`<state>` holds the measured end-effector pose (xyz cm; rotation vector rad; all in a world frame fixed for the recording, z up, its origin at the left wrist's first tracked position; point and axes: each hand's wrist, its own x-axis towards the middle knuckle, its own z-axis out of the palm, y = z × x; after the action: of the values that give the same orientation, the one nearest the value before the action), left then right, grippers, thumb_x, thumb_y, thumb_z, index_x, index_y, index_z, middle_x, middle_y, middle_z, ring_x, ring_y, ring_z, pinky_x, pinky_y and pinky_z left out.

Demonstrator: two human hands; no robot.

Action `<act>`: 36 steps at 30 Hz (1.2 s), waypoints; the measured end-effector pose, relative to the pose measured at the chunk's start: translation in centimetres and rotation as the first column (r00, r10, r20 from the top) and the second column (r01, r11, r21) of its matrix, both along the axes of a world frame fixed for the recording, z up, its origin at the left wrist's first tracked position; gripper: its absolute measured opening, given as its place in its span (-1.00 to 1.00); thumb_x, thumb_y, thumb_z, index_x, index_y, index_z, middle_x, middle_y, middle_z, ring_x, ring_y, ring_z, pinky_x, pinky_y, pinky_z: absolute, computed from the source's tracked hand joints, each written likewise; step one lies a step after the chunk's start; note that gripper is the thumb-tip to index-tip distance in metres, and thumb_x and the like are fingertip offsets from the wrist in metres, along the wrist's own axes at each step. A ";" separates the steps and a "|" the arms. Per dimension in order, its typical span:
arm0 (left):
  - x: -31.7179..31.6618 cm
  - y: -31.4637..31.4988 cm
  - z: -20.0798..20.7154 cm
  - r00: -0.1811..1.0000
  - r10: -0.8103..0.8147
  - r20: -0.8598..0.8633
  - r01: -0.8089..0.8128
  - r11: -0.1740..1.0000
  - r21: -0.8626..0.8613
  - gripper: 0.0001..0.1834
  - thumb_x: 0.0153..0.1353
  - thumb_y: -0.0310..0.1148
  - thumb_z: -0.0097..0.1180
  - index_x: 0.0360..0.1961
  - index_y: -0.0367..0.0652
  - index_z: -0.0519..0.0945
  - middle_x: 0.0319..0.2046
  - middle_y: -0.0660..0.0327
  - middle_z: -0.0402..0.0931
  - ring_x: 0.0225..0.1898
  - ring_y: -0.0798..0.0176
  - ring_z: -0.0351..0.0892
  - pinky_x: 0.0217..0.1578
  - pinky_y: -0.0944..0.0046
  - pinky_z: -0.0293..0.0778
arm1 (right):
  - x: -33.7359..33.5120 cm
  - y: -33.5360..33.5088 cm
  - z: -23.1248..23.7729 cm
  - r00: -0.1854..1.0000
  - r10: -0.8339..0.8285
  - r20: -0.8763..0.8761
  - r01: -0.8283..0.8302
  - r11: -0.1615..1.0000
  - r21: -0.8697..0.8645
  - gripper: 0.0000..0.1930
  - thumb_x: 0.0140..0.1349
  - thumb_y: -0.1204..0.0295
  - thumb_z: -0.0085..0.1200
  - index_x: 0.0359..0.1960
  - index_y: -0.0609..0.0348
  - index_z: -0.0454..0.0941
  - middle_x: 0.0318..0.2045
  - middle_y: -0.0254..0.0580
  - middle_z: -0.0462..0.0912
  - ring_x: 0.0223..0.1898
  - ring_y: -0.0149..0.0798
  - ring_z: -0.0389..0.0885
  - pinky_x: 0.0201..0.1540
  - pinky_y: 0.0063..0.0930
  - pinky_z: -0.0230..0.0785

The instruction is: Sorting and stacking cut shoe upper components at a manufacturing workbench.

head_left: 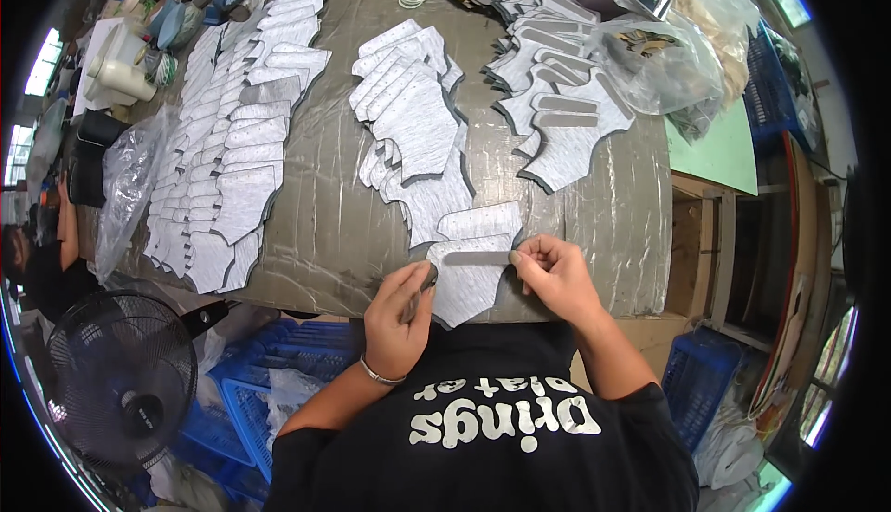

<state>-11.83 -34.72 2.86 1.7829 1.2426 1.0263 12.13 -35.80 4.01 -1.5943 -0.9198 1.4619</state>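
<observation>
Wrapped worktable (325, 233), grey cut piece (464, 280) under both hands, right hand (555, 275) fingertips pinched on dark strip (478, 258), left hand (399, 312) clamped around a tool (419, 291).

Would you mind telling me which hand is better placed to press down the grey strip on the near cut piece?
The right hand, probably. Its fingers already pinch the end of the narrow grey strip lying across the pale grey cut fabric piece, while the left hand grips a dark slim tool beside the piece's edge.
</observation>
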 end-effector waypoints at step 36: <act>0.3 0.8 -0.1 0.759 -0.268 -0.594 0.421 0.897 0.132 -0.54 -0.18 -0.50 0.23 -0.12 -0.24 0.54 0.20 -0.02 0.44 -0.59 0.20 0.49 -0.54 0.34 0.48 | -1.5 1.4 -0.9 0.988 -0.120 0.094 0.128 0.989 -0.080 -0.83 0.23 0.46 0.21 -0.38 0.38 0.58 -0.63 -0.39 0.56 -0.67 -0.60 0.46 -0.63 -0.69 0.29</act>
<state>-11.53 -33.94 2.76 2.5350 1.0575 0.4594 10.59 -34.42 3.07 -1.7594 -0.8012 1.3698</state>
